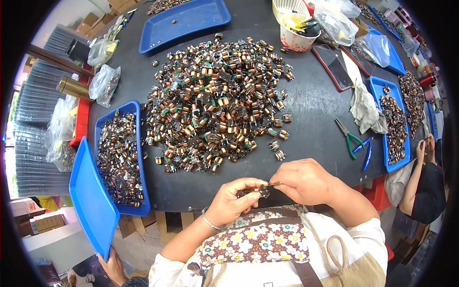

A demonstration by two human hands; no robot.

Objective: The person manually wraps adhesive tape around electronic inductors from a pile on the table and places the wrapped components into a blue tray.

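Near the table's front edge, my left hand [232, 201] is closed around a small wire-wound coil [264, 192], whose dark end shows at the fingertips. Dark bits also show inside the curled fingers, mostly hidden. My right hand [306, 181] pinches a thin dark tool [274, 184]; its tip meets the coil, and the rest is hidden in the fingers. Beyond both hands rises a large heap of copper-wound coils [215, 103] with black bases and metal pins. A few loose coils [277, 150] lie at its near right side.
Left stands a blue tray of coils [119, 162]; another person's hand [114, 267] holds an empty blue tray [93, 196] beside it. Green-handled pliers [351, 138], blue pens [367, 157], a cloth [367, 107] and a phone [332, 67] lie right. A patterned tub [297, 40] stands behind.
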